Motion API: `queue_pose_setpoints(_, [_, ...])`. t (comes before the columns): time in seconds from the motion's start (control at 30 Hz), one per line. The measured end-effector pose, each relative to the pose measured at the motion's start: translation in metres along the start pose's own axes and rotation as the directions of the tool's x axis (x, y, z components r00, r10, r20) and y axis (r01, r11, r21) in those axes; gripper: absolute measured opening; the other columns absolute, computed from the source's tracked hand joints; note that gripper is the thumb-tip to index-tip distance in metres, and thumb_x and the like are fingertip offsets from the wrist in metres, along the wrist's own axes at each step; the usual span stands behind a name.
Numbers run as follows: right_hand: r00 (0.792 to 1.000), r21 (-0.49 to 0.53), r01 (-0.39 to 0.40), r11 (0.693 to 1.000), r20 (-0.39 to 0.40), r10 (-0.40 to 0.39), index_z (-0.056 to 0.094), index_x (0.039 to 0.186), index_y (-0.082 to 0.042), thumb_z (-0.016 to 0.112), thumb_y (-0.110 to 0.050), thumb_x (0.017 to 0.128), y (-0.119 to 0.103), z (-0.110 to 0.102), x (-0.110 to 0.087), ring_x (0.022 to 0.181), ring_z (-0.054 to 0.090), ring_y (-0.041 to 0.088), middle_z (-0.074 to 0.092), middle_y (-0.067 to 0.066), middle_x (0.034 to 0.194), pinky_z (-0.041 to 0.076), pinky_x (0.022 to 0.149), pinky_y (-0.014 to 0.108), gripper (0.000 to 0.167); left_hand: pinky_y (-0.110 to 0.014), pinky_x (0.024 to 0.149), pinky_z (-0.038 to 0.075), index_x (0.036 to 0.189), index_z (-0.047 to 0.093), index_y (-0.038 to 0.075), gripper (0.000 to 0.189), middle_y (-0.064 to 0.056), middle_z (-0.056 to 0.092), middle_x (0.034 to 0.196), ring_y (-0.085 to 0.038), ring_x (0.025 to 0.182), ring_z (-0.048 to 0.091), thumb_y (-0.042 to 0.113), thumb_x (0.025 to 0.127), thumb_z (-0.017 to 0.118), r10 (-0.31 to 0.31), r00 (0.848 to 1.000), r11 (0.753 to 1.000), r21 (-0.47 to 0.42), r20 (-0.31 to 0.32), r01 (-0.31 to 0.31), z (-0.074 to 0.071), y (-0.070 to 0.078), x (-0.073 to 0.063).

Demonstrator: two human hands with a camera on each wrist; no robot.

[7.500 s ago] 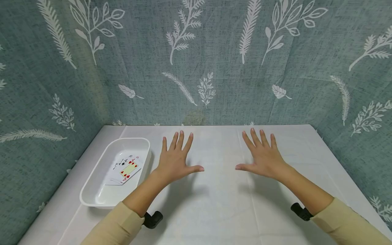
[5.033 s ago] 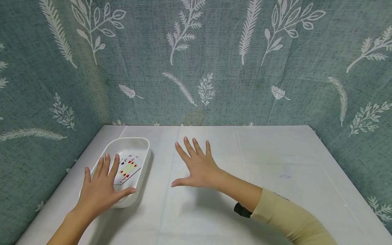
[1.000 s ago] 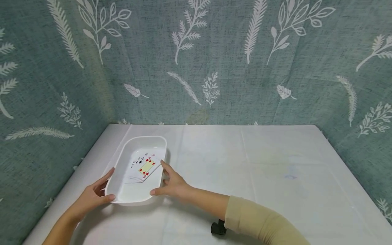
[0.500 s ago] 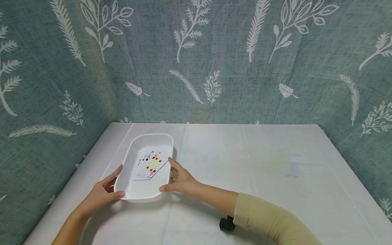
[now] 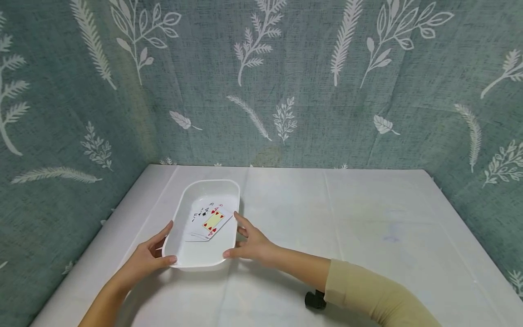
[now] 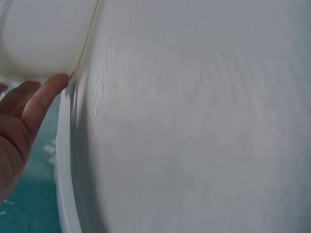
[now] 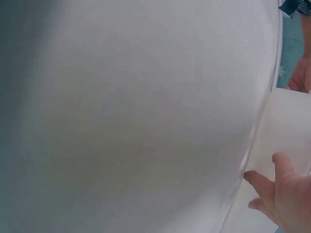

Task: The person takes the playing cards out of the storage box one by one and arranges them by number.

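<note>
A white plastic tray (image 5: 200,258) with rounded corners is held between both hands, left of the table's middle. Inside it lie several overlapping playing cards (image 5: 214,221), face up; the top one shows red hearts round a yellow panel. My left hand (image 5: 148,260) grips the near left corner, thumb on the rim and fingers along the outer wall. The right hand (image 5: 256,244) grips the right side, thumb near the front corner and index finger further along the rim. In both wrist views, fingers of the left hand (image 6: 24,114) and right hand (image 7: 286,196) reach against the tray's underside.
A white cloth (image 5: 367,236) covers the table. Green leaf-patterned fabric (image 5: 261,91) rises behind it and at both sides. A black wrist camera (image 5: 315,299) hangs below the right sleeve (image 5: 367,286).
Both hands were first spread in the air, with the tray standing at the left. They then took hold of it. Over the last second the tray and cards have shifted right.
</note>
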State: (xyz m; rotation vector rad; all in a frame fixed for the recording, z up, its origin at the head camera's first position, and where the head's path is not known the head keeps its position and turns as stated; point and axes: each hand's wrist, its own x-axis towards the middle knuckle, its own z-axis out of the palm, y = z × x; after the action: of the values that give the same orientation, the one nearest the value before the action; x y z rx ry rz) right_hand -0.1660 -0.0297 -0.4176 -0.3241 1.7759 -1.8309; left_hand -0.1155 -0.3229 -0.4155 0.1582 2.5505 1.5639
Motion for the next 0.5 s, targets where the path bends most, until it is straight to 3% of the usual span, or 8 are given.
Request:
queue_pose_setpoints(0.3, [0.999,-0.023,-0.022,0.999,-0.031,0.021,0.020,0.152,-0.027,0.078,0.002,0.073,-0.001,-0.010,-0.006,0.122,0.051,0.038,0.028,0.020,0.152,0.049,0.093,0.037,0.102,-0.019,0.074,0.051,0.149,0.018,0.001,0.091,-0.036,0.034,0.141,-0.006,0.095,0.061,0.004,0.078,0.075,0.019,1.000,1.000,-0.020,-0.012,-0.019,0.010,0.002,0.004])
queue_pose_setpoints(0.5, [0.999,-0.026,-0.016,1.000,-0.034,0.015,0.018,0.152,-0.025,0.078,0.002,0.073,0.001,-0.018,-0.011,0.121,0.052,0.038,0.028,0.021,0.151,0.049,0.092,0.037,0.103,-0.019,0.074,0.051,0.150,0.019,0.005,0.092,-0.034,0.034,0.142,-0.031,0.105,0.061,0.007,0.078,0.076,0.011,1.000,1.000,-0.021,-0.007,-0.011,0.018,0.006,0.009])
